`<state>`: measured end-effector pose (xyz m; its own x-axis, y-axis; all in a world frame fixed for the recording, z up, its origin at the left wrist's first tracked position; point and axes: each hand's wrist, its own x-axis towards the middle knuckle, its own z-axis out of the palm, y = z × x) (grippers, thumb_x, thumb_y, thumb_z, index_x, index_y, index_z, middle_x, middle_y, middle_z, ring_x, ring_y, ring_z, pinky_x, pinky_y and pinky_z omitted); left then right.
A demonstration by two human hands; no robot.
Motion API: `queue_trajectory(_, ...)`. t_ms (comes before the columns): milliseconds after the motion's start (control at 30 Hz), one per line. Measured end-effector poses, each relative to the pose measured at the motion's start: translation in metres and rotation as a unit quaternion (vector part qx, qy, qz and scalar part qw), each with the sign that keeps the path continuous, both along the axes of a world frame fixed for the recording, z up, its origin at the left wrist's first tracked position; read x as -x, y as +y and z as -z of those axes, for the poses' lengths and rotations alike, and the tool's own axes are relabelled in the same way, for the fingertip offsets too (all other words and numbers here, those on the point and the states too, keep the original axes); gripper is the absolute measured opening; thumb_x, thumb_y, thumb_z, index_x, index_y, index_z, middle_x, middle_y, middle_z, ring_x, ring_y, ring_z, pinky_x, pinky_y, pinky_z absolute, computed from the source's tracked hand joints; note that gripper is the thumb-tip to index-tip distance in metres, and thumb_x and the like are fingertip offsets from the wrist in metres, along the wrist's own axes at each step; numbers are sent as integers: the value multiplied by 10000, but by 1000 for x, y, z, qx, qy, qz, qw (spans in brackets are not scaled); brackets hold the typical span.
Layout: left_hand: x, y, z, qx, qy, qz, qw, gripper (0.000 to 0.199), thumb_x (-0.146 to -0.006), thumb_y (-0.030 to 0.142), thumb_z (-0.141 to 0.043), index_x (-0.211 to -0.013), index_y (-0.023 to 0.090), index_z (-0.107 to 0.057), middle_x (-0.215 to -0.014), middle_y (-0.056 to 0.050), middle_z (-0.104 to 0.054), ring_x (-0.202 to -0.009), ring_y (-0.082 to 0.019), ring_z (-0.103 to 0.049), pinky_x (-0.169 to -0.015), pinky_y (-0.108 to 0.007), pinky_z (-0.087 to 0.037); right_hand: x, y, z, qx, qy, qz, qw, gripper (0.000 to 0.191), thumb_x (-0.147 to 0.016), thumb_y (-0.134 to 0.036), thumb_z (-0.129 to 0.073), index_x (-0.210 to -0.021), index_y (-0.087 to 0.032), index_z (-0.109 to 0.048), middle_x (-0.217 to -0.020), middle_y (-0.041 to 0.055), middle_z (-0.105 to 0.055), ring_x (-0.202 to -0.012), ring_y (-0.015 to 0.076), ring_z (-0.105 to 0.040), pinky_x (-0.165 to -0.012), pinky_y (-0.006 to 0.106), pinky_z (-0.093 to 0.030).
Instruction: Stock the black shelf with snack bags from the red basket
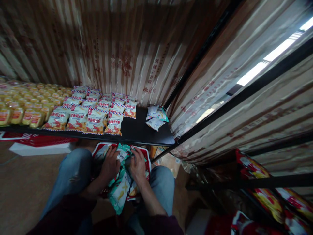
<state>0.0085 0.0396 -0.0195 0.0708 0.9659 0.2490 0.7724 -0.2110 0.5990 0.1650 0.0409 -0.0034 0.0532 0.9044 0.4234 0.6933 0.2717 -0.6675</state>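
Head view: over the red basket (147, 158), a long green bag (121, 189) starts between my left fingers (113, 154) and right fingers (139, 155) and points back toward me. Neither hand looks nearer. My fingers bend; I cannot tell if they pinch.

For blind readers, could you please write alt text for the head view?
A person's left hand and right hand touch teal-and-white snack bags over a red basket; a black shelf ahead holds white-and-orange snack packets and yellow packages.
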Motion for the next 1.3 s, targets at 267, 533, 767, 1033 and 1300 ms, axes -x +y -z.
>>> queue_trajectory(267,45,-4,23,-3,104,-148,983,413,-742,209,-494,-1144,155,-568,-1340,-149,-494,-1334,-359,-316,-1039,-517,-342,-25,-10,8,-31,23,30,999,311,-846,-186,-412,-1030,-183,-663,-1139,120,-634,-1094,234,-578,-956,444,-461)
queue_trajectory(533,45,0,14,83,125,-156,976,387,-785,127,-372,-1116,112,-573,-1086,-143,-657,-1031,-225,-602,-924,-320,-428,-12,-16,6,-46,43,-6,998,347,-852,-158,-377,-1094,-192,-623,-1141,106,-639,-1100,207,-578,-960,446,-468)
queue_trajectory(767,45,-6,3,75,99,-209,970,403,-865,202,-301,-1114,101,-601,-946,-142,-695,-878,-240,-636,-779,-334,-470,-8,-20,19,-43,45,-50,997,368,-837,-147,-382,-1111,-182,-625,-1130,113,-648,-1101,210,-588,-962,429,-478)
queue_trajectory(1033,52,-25,-17,41,-36,-256,965,406,-880,279,-322,-1153,141,-590,-1127,-101,-659,-1021,-236,-601,-899,-341,-443,-6,-23,15,-23,59,-34,997,357,-841,-168,-374,-1093,-162,-626,-1051,118,-674,-992,218,-632,-900,418,-504)
queue_trajectory(1300,46,-49,-29,-84,-119,-247,958,350,-832,319,-374,-993,167,-645,-1069,-95,-685,-999,-230,-615,-929,-358,-440,-3,-25,12,0,102,-27,994,314,-872,-228,-401,-1070,-158,-634,-1013,107,-687,-953,202,-641,-879,361,-497)
